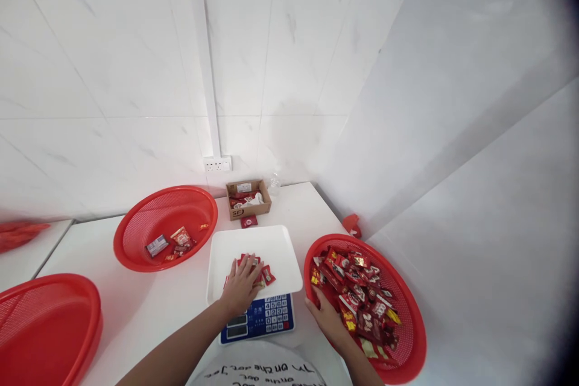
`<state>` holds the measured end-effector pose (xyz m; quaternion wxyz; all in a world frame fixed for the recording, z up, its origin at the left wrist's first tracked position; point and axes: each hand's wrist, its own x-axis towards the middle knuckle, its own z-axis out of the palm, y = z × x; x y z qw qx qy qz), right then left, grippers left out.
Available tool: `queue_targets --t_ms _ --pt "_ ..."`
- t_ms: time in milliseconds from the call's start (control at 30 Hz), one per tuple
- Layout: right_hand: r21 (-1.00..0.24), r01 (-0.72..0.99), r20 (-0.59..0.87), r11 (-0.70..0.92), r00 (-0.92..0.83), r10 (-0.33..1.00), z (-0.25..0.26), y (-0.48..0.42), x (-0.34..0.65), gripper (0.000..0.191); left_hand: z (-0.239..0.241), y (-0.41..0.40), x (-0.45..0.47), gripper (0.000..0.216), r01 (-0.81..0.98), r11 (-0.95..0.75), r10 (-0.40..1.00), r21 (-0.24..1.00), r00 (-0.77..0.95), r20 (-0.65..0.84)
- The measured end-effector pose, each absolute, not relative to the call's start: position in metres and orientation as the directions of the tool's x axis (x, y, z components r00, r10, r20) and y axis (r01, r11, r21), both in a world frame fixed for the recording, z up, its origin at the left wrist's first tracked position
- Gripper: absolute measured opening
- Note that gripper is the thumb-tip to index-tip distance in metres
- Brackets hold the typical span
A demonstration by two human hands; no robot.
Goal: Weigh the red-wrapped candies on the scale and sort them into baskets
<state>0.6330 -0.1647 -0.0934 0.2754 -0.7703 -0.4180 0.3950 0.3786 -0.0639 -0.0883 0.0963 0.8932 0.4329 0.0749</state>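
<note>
My left hand (pixel 242 291) lies palm down with fingers spread over several small red packets (pixel 268 275) on the white weighing tray (pixel 284 253). The tray tops a digital scale with a blue keypad panel (pixel 260 317), partly behind my left wrist. At the near left rim of a red plastic basket (pixel 414 313), my right hand (pixel 326 315) is closed on the edge; some of its fingers are hidden. That basket holds many wrapped snacks (pixel 362 289) in red, gold and yellow packaging.
Behind the scale stands a small cardboard box (pixel 236 213) with red packets, a single red packet (pixel 248 222) in front. A red basket (pixel 131 217) at left holds a few packets; another basket (pixel 93 307) is nearer. A wall socket (pixel 218 164) is behind the white table (pixel 136 307).
</note>
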Motion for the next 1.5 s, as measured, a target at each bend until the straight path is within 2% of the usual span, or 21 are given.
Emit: queue_targets --t_ms 233,600,833,933,1033,1133,1300,1500 --pt "-0.742 0.426 -0.379 -0.517 0.370 0.848 -0.088 -0.166 0.627 0.062 -0.087 -0.092 0.362 0.053 0.834 -0.502 0.858 0.231 0.514 0.006" --pt "-0.754 0.434 -0.301 -0.493 0.439 0.847 -0.088 -0.170 0.625 0.053 -0.085 -0.088 0.367 0.050 0.756 -0.586 0.781 0.291 0.623 -0.046" --pt "-0.849 0.344 -0.151 -0.401 0.569 0.808 -0.059 -0.166 0.618 0.048 -0.078 -0.081 0.362 0.043 0.731 -0.577 0.778 0.365 0.627 -0.025" --pt "-0.887 0.335 -0.108 -0.318 0.519 0.848 -0.048 -0.156 0.609 0.048 -0.078 -0.088 0.354 0.040 0.755 -0.536 0.823 0.377 0.568 0.030" --pt "-0.910 0.281 -0.164 -0.304 0.430 0.888 -0.052 -0.145 0.597 0.048 -0.076 -0.094 0.345 0.036 0.800 -0.461 0.878 0.383 0.473 0.070" --pt "-0.906 0.250 -0.245 -0.340 0.346 0.906 -0.062 -0.134 0.585 0.045 -0.069 -0.096 0.342 0.032 0.835 -0.403 0.906 0.374 0.422 0.034" --pt "-0.892 0.178 -0.369 -0.415 0.243 0.897 -0.067 -0.116 0.568 0.047 -0.060 -0.087 0.352 0.033 0.837 -0.411 0.893 0.361 0.449 -0.024" --pt "-0.893 0.210 -0.356 -0.399 0.212 0.910 -0.073 -0.109 0.567 0.052 -0.064 -0.076 0.364 0.036 0.820 -0.449 0.865 0.355 0.499 -0.057"
